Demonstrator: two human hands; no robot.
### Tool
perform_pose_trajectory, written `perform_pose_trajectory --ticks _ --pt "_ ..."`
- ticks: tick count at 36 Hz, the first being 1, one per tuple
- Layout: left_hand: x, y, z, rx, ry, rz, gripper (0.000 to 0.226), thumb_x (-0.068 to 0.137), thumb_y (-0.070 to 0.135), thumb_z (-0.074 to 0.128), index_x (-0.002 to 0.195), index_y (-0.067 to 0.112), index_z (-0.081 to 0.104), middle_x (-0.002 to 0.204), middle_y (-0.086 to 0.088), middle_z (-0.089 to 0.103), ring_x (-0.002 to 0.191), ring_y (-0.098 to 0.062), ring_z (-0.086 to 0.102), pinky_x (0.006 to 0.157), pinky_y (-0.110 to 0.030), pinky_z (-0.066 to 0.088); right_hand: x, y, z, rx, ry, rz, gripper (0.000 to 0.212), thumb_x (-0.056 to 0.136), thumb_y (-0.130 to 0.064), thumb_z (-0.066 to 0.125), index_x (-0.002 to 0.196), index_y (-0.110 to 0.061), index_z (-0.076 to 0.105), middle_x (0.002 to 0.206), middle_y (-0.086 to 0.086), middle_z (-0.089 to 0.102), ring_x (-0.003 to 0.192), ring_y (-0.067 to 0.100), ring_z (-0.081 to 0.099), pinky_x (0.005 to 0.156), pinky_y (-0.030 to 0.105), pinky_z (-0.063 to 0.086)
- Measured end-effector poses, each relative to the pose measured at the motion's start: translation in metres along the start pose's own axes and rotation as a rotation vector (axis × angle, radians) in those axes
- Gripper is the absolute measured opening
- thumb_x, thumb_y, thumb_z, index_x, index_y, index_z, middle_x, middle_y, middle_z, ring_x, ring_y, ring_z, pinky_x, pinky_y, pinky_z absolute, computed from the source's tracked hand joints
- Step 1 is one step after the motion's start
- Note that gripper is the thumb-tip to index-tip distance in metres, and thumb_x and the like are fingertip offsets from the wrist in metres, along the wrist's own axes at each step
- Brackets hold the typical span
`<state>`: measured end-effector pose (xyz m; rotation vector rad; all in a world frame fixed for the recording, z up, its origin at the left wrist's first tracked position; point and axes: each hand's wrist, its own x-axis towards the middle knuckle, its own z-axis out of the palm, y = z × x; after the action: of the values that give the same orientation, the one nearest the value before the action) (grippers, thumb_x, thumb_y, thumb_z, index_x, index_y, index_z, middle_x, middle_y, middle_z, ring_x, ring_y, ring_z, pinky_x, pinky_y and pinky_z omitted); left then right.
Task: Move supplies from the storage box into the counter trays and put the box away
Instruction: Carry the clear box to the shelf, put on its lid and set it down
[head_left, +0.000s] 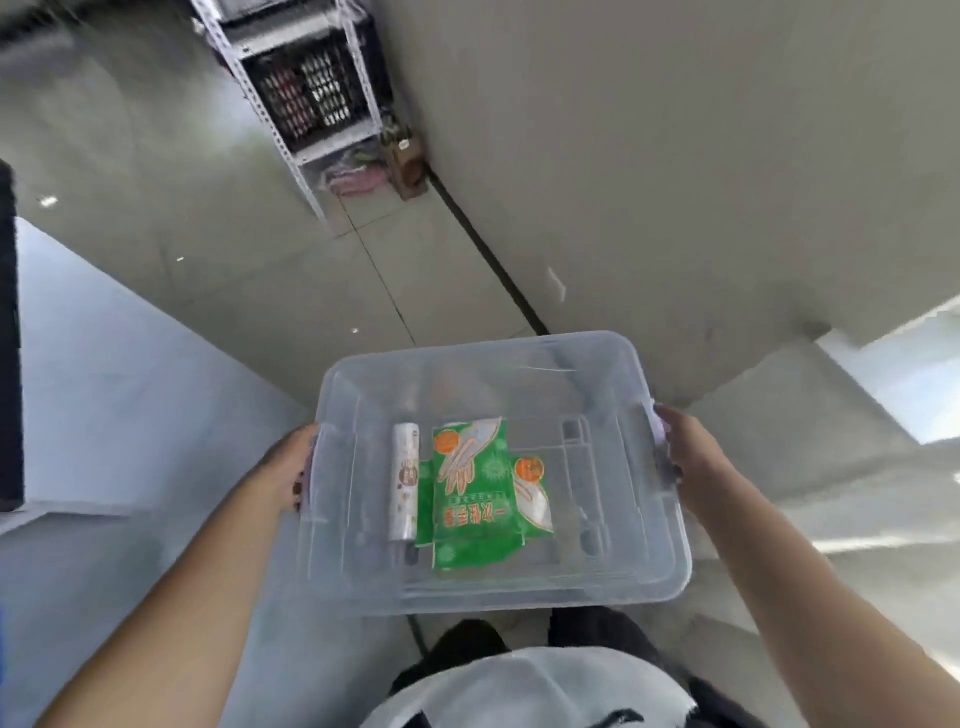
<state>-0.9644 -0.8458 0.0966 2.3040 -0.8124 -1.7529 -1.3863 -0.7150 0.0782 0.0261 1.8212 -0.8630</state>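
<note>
clear plastic storage box (519, 374) | green packets (470, 499), white roll (405, 483) inside | both hands grasping its sides

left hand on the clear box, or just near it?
Touching. The head view shows the left hand wrapped over the left rim of the clear storage box, fingers curled on the box wall in a carrying grip.

Pale grey floor tiles (426, 249) run ahead, cut by 1 dark seam (488, 254) along the foot of a plain off-white wall (675, 156). A white metal rack (306, 88) stands at the far end with a black slatted crate (311, 93) inside (contents too blurred to make out). Light glints off a glossy surface (104, 364) at left.
</note>
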Motion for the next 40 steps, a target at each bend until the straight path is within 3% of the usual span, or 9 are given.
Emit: perform_pose_trajectory --ticks 2,9,14,16,19,23,27,33,40 --pt "0.006 0.015 -0.012 -0.053 0.058 -0.009 0.038 0.087 0.051 0.057 0.086 0.015 0.067 0.074 -0.012 0.062 0.061 -0.028 0.060 0.057 -0.027 0.045 0.022 -0.043 0.018 -0.069 0.000 -0.021 0.031 0.086 -0.047 0.060 0.089 -0.016 0.063 0.071 0.002 0.055 0.049 0.018 0.052 0.045 0.026 0.034" --pt "0.047 0.077 -0.047 -0.278 0.155 -0.054 0.041 0.083 0.056 0.061 0.104 0.021 0.066 0.099 -0.011 0.066 0.084 -0.031 0.062 0.065 -0.035 0.049 0.073 -0.181 0.115 -0.236 -0.049 -0.120 0.030 0.085 -0.044 0.063 0.072 -0.019 0.055 0.070 0.002 0.050 0.057 0.019 0.047 0.052 0.030 0.033" --pt "0.110 0.138 -0.077 -0.390 0.169 -0.071 0.055 0.083 0.058 0.061 0.118 0.016 0.062 0.114 -0.013 0.064 0.100 -0.035 0.061 0.074 -0.040 0.051 0.103 -0.265 0.194 -0.299 -0.100 -0.180 0.025 0.091 -0.040 0.059 0.084 -0.016 0.059 0.078 0.005 0.053 0.064 0.022 0.050 0.058 0.029 0.040" --pt "0.132 0.164 -0.092 -0.424 0.126 -0.079 0.055 0.082 0.057 0.062 0.116 0.014 0.062 0.107 -0.012 0.064 0.095 -0.034 0.063 0.076 -0.040 0.053 0.105 -0.292 0.221 -0.314 -0.107 -0.171 0.026 0.092 -0.038 0.057 0.085 -0.014 0.060 0.078 0.008 0.054 0.064 0.024 0.051 0.058 0.030 0.041" --pt "0.159 0.205 -0.120 -0.454 0.072 -0.041 0.046 0.080 0.054 0.062 0.103 0.014 0.066 0.085 -0.009 0.063 0.071 -0.027 0.060 0.058 -0.031 0.048 0.109 -0.334 0.262 -0.303 -0.093 -0.209 0.025 0.093 -0.034 0.055 0.094 -0.009 0.062 0.080 0.011 0.055 0.066 0.026 0.051 0.059 0.031 0.042" --pt "0.190 0.267 -0.160 -0.482 0.065 0.008 0.040 0.081 0.053 0.062 0.092 0.015 0.068 0.087 -0.008 0.065 0.074 -0.026 0.062 0.058 -0.030 0.049 0.113 -0.395 0.319 -0.285 -0.087 -0.213 0.032 0.091 -0.040 0.055 0.085 -0.009 0.061 0.083 0.012 0.056 0.065 0.027 0.052 0.058 0.033 0.042" --pt "0.221 0.332 -0.199 -0.529 0.109 0.050 0.043 0.089 0.051 0.056 0.114 0.017 0.062 0.105 -0.011 0.061 0.091 -0.028 0.057 0.074 -0.031 0.046 0.116 -0.451 0.377 -0.259 -0.124 -0.190 0.039 0.089 -0.047 0.056 0.085 -0.009 0.060 0.081 0.013 0.058 0.067 0.028 0.054 0.057 0.033 0.043" --pt "0.281 0.408 -0.270 -0.533 0.148 0.029 0.047 0.089 0.052 0.055 0.121 0.018 0.060 0.111 -0.010 0.062 0.090 -0.026 0.058 0.068 -0.031 0.045 0.148 -0.533 0.487 -0.359 -0.219 -0.173 0.047 0.088 -0.055 0.053 0.091 -0.009 0.062 0.087 0.011 0.063 0.073 0.027 0.058 0.059 0.032 0.041" --pt "0.339 0.463 -0.370 -0.591 0.246 -0.071 0.045 0.086 0.051 0.061 0.119 0.020 0.065 0.097 -0.010 0.063 0.077 -0.028 0.059 0.071 -0.040 0.051 0.202 -0.624 0.660 -0.553 -0.450 -0.125 0.054 0.086 -0.066 0.046 0.099 -0.017 0.065 0.083 0.007 0.060 0.073 0.025 0.058 0.064 0.031 0.042"
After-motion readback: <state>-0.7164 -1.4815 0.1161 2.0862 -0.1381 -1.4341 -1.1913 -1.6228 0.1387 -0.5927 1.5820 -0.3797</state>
